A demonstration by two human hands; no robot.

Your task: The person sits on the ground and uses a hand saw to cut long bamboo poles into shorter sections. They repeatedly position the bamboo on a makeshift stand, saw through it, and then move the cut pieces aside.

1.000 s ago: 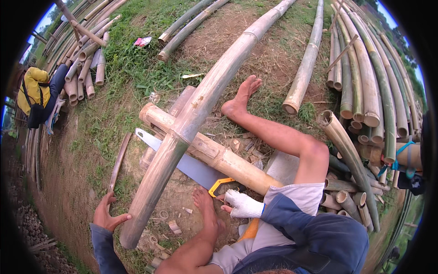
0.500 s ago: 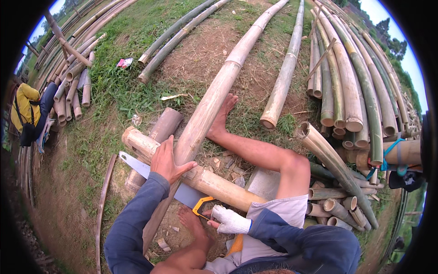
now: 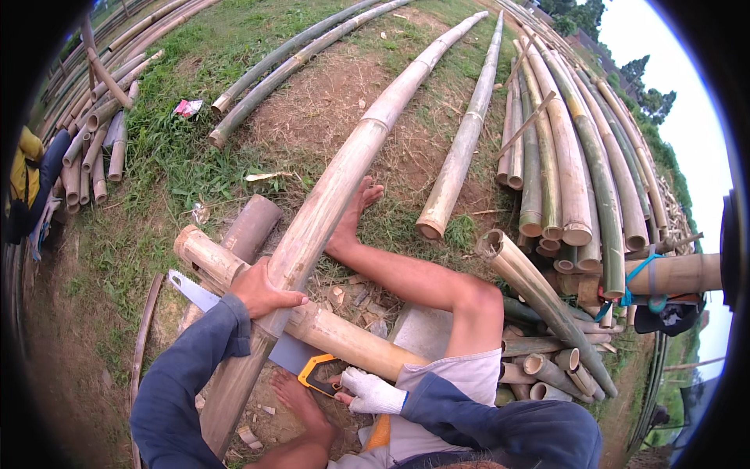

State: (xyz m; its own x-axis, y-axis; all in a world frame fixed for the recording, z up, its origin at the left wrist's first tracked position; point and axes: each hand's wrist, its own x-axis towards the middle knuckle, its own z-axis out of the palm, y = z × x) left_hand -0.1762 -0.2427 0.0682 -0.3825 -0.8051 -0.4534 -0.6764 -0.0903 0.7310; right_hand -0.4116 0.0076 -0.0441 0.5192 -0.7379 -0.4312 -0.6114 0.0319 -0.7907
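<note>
My bare left hand (image 3: 269, 291) grips a long pale bamboo pole (image 3: 336, 184), its thumb stretched across the top. The pole slants away from me and crosses over a thick, short bamboo piece (image 3: 351, 340), which lies from the left toward my lap. In a white glove with bare fingertips, my right hand (image 3: 373, 391) is closed on the yellow and black handle of a handsaw (image 3: 293, 353). The saw's blade passes beneath the long pole, and its toothed tip shows left of my forearm. Part of the blade is hidden by the pole and my sleeve.
A darker log (image 3: 254, 227) supports the short piece's left end. My bare foot (image 3: 289, 399) is close to the saw. Another bamboo pole (image 3: 461, 164) lies ahead; piles of poles (image 3: 574, 180) and short offcuts (image 3: 551, 375) flank the right. At far left is a person in yellow (image 3: 27, 168).
The view has shifted, so the scene sits further left and slightly lower. My left forearm has moved left, uncovering more of the pole's near part. Both hands keep their holds.
</note>
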